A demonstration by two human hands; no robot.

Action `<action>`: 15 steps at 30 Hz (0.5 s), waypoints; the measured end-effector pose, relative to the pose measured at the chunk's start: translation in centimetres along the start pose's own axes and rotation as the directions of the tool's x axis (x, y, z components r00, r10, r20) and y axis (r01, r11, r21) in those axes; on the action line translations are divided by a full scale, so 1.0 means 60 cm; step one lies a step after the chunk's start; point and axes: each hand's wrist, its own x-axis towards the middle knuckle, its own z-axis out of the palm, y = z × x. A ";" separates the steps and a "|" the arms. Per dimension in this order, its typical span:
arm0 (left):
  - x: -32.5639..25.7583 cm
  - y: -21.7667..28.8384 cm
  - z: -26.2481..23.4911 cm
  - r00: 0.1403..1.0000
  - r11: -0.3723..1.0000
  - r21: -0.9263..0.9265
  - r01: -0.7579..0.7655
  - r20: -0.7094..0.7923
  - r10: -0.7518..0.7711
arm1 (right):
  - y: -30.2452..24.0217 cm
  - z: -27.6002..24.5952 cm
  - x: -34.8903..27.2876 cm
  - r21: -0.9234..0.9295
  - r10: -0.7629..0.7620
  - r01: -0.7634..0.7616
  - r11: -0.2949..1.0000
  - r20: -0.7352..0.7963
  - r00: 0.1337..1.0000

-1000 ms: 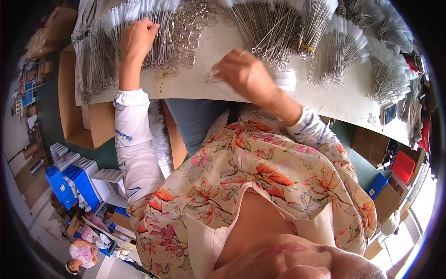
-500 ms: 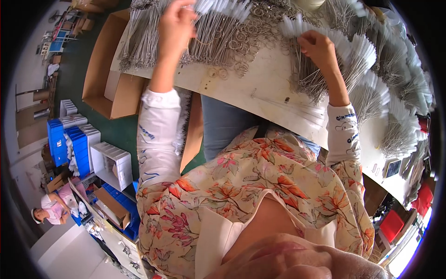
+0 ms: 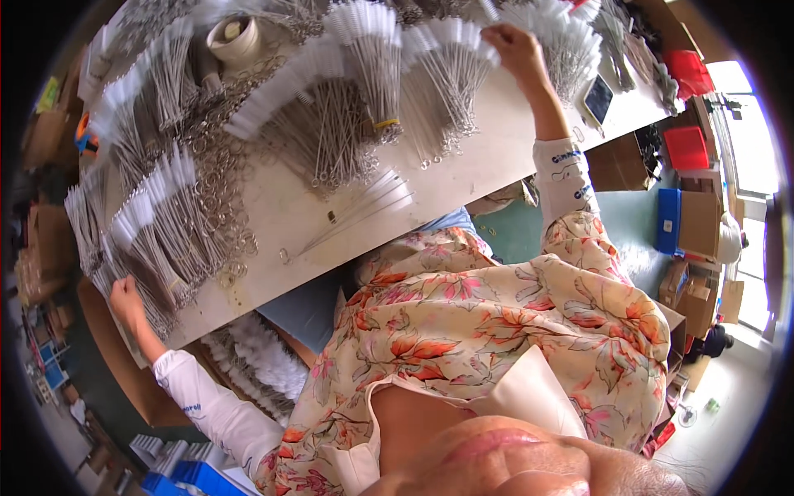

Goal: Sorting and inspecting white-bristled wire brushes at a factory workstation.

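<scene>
Bundles of thin wire brushes with white bristles and looped wire ends cover much of the white table (image 3: pixel 273 293). At the table's left edge, my left hand (image 3: pixel 126 299) is closed beside a spread of brushes (image 3: pixel 153 227); whatever its fingers hold is hidden. My right hand (image 3: pixel 517 48) reaches to the far right with its fingers pinched, between a fanned brush bundle (image 3: pixel 451 74) and another bundle (image 3: pixel 566 54). What lies in that pinch is too small to tell. A middle bundle (image 3: pixel 376 70) has a yellow band round its wires.
Loose metal rings (image 3: pixel 236 240) lie among the brushes on the left. Toward the back stands a round cream container (image 3: pixel 234 41). A dark-screened phone (image 3: pixel 597 99) rests near the right edge. Below the table, white bristles fill a cardboard box (image 3: pixel 265 355). Red bins (image 3: pixel 686 147) are at far right.
The view has swung toward the right side of the table. My right hand has gone from the middle brush pile to the bundles farther right. My left hand has come down beside the left-edge brushes.
</scene>
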 end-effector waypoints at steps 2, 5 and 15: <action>-0.002 0.019 -0.013 1.000 1.000 -0.030 -0.001 -0.002 0.001 | 0.007 0.003 -0.014 -0.093 0.018 -0.014 0.996 0.044 0.999; -0.004 0.003 -0.020 0.999 1.000 -0.017 0.002 -0.034 -0.002 | 0.008 0.031 -0.015 -0.123 0.053 -0.046 0.991 0.056 0.997; 0.013 -0.035 0.004 0.975 0.767 -0.623 0.152 -0.033 -0.220 | 0.013 0.053 0.029 0.390 0.178 -0.192 0.901 0.073 0.981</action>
